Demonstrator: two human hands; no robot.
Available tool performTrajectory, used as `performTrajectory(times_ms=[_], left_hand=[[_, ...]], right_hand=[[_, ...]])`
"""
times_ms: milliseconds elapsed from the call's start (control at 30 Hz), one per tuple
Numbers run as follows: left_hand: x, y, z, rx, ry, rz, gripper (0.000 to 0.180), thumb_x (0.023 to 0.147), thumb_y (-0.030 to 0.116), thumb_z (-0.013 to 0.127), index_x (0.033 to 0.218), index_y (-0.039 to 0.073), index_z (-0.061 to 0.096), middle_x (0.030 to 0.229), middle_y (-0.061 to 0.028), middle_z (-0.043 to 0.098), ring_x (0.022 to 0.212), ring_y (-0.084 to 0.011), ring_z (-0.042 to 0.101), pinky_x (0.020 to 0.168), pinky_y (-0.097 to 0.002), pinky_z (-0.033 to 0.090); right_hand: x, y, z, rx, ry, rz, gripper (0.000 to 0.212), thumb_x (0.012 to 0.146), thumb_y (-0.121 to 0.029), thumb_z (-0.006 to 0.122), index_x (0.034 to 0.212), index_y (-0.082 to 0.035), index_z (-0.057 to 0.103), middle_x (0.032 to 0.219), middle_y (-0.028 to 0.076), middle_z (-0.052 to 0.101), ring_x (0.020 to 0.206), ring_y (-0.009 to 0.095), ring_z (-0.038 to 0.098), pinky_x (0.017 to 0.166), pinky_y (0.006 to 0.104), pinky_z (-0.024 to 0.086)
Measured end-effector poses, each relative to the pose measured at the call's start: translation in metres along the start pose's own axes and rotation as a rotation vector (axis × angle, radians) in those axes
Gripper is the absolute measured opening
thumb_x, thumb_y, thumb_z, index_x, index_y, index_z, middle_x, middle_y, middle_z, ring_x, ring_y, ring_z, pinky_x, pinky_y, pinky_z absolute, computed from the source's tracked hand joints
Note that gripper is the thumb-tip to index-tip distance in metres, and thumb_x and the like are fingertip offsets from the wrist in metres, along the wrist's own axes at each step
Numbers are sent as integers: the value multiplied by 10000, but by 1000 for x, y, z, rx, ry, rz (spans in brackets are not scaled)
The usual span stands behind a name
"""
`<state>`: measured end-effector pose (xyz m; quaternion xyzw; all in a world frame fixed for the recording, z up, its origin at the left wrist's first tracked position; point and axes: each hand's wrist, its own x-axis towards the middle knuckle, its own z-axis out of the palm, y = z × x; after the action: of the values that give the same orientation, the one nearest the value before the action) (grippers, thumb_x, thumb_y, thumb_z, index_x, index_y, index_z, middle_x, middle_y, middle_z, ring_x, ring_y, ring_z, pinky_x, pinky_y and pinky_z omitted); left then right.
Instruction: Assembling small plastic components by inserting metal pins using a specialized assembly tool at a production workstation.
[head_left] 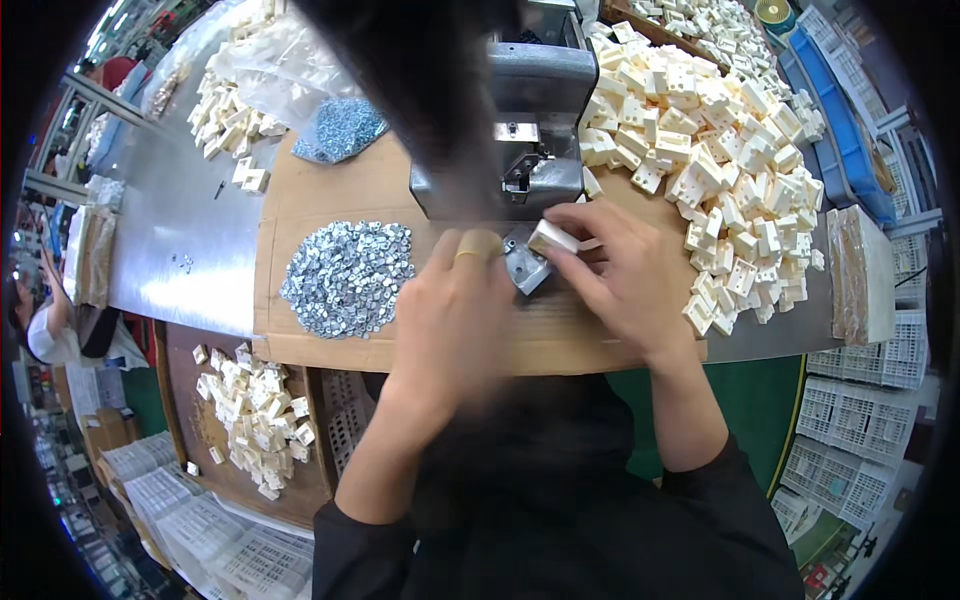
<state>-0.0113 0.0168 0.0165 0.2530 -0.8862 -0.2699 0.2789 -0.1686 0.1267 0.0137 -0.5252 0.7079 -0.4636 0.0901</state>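
My right hand (pixel 625 265) pinches a small cream plastic block (pixel 553 237) between thumb and fingers. The block is held just above and beside a small grey metal fixture (pixel 525 270) at the table's middle. Close on the fixture's left is my left hand (pixel 455 300), its back turned up and a ring on one finger. Motion smears it and its fingertips are hidden, so whatever it may hold does not show. Left of it lies a pile of small silvery metal pieces (pixel 350 278). Behind both hands stands a grey metal machine (pixel 545 85).
A large heap of cream blocks (pixel 710 150) covers the right side. A bag of bluish small parts (pixel 345 128) lies at the back left. More blocks fill a wooden tray (pixel 180 400) at the lower left. A dark blurred shape (pixel 410 80) hangs over the table. Another person (pixel 55 325) is at far left.
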Motion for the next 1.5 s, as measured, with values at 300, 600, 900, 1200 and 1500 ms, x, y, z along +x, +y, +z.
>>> performTrajectory(times_ms=[300,600,900,1200,1500], left_hand=[[3,1,20,115,-6,-7,135,918,45,680,1046,19,646,941,-155,631,791,-372,662,665,-443,540],[-2,-3,17,-32,51,-13,144,895,39,723,1037,22,712,926,-128,630,758,-316,660,666,-390,529],[0,-6,16,-42,92,-82,128,859,59,773,974,5,754,884,-123,682,708,-239,672,645,-344,525],[0,-17,14,-163,58,-138,182,810,81,774,988,44,769,894,-134,671,742,-322,686,660,-406,543],[-9,-25,-33,-117,-232,26,622,789,120,817,1340,-61,590,1199,-200,625,1036,-356,642,876,-399,537]], right_hand=[[-1,1,6,89,54,76,205,867,-64,734,1061,-3,711,951,131,692,715,244,691,651,336,553],[3,8,17,41,103,-25,211,857,-74,755,1054,-8,716,938,135,697,715,259,687,659,353,547],[-1,3,13,-45,51,-110,256,820,-82,798,1058,-16,734,882,122,684,733,275,670,661,370,538],[-2,3,18,-110,41,-270,316,769,-106,832,1061,-33,735,880,94,663,791,279,651,675,380,541],[4,-3,5,-260,-107,-471,358,720,-203,872,1015,-48,743,905,82,659,880,277,657,718,381,551]])
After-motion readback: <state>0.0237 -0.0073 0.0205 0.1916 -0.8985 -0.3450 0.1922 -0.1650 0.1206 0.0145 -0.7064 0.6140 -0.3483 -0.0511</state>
